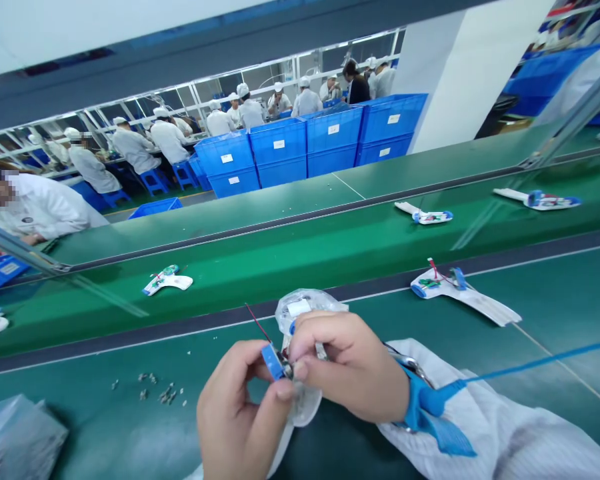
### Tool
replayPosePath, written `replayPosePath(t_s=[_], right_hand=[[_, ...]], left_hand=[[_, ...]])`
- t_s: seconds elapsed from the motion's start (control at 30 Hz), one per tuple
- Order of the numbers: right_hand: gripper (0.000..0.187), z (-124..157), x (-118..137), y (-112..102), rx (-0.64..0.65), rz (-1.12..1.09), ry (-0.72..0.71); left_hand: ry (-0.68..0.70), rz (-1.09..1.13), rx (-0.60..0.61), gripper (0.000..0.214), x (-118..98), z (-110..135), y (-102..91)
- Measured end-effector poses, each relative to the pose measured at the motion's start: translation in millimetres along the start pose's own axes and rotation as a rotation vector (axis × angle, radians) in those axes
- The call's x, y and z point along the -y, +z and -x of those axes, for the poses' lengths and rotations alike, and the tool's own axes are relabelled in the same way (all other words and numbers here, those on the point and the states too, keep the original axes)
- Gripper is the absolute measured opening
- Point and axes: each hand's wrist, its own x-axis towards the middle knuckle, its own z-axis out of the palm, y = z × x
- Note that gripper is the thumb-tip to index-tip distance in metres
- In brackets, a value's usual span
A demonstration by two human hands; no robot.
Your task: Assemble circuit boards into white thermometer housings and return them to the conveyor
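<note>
Grip of left hand point(227, 413) pinching blue part point(271, 362), grip of right hand point(360, 367) narrow just beside it, what it holds cannot be told, clear bag point(325, 300) behind both, small pieces point(168, 395) on surface point(120, 433) to their left

Bench point(130, 443) is free between plastic bag point(20, 437) and left hand point(233, 407), short of scattered small parts point(167, 394), but blue cord point(540, 361) crosses the right side, white casing point(473, 303) beyond.

Bright, diffuse indoor light leaves pale reflected streaks on the glossy green belt point(280, 247). The plastic bag point(23, 433) at lower left looks blurred.
</note>
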Motion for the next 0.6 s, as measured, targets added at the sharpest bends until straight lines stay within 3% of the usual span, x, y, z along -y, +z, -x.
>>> replayPosePath(t_s=[0.07,0.17,0.27,0.43,0.6], right_hand=[[0.015,-3,0,-11,-0.052,0.089,-0.05],[0.012,-9,0,-32,-0.123,0.301,0.018],[0.023,-12,0,-40,-0.106,0.414,0.025],[0.02,-7,-1,-16,0.121,0.217,-0.132],[0.013,-5,-11,1,0.126,0.022,-0.081]], left_hand=[[-0.044,0.061,-0.018,0.027,2,-2,-1.0],[-0.156,0.273,-0.065,0.028,6,-5,-2.2],[-0.216,0.401,-0.063,0.031,8,-6,-1.2],[-0.228,0.497,0.06,0.029,7,-3,4.2],[-0.247,0.583,0.031,0.027,7,-4,7.7]])
